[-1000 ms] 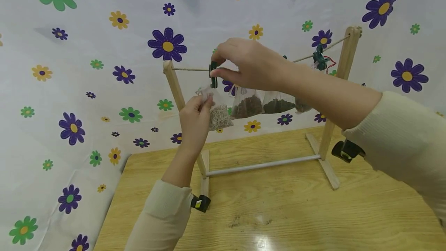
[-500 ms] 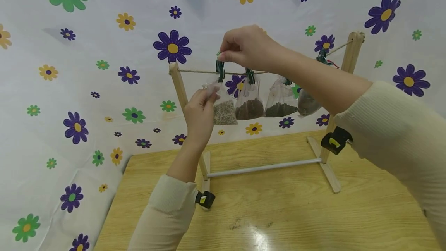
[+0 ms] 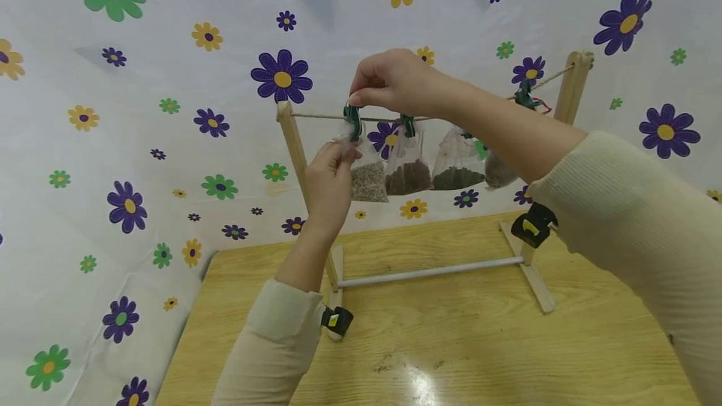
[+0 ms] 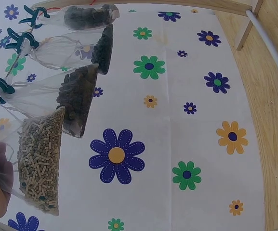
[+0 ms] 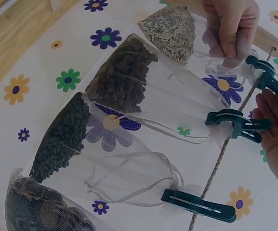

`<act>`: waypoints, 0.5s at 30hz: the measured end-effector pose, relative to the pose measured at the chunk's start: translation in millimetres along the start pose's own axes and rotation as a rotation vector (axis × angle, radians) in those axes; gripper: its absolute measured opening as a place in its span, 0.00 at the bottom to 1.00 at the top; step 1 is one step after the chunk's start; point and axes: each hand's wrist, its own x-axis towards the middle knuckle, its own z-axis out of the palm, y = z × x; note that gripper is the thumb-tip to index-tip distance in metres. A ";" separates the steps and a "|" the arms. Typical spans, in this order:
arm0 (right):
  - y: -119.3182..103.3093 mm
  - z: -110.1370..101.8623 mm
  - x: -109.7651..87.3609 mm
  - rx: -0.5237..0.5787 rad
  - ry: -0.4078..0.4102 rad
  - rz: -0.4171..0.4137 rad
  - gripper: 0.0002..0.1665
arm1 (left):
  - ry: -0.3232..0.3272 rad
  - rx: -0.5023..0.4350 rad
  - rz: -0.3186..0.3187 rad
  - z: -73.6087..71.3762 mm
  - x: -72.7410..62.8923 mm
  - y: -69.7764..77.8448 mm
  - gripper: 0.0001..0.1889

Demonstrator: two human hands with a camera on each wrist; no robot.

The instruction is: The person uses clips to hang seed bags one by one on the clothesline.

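Observation:
My left hand (image 3: 329, 183) pinches the gathered neck of a small sheer drawstring bag (image 3: 369, 183) filled with pale pellets. A green clothes clip (image 3: 353, 121) sits over the bag's neck at the rope (image 3: 318, 116), its upper end between the thumb and fingers of my right hand (image 3: 395, 80). Seen from the right wrist, the clip (image 5: 265, 75) bites the bunched mesh beside the rope, with the left hand (image 5: 232, 26) close by. To the right hang bags of brown chunks (image 3: 410, 177) and dark green pellets (image 3: 458, 178), each clipped on.
A wooden stand carries the rope between its left post (image 3: 292, 143) and right post (image 3: 572, 89), with a white rod (image 3: 434, 272) low down. Partly behind my right forearm hangs another bag (image 3: 499, 170). A flower-printed sheet (image 3: 169, 174) backs the wooden table (image 3: 468, 343).
The right hand first rose with the clip and has since lowered slightly, its fingers now at the clip's upper end. The left hand keeps its pinch on the bag, shifting a little right.

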 end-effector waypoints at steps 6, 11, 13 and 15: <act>2.5 0.2 -0.1 0.070 -0.055 0.015 0.15 | -0.012 -0.025 -0.040 1.8 1.9 -0.4 0.11; 2.5 0.5 -2.4 0.090 -0.138 -0.001 0.23 | 0.005 -0.050 -0.123 2.7 3.3 -5.4 0.12; 1.7 -0.2 -3.6 0.064 -0.145 -0.012 0.24 | 0.014 -0.052 -0.141 2.5 3.0 -6.7 0.12; 1.0 -1.1 -5.1 0.036 -0.148 -0.022 0.25 | 0.031 -0.039 -0.139 2.4 2.2 -7.2 0.12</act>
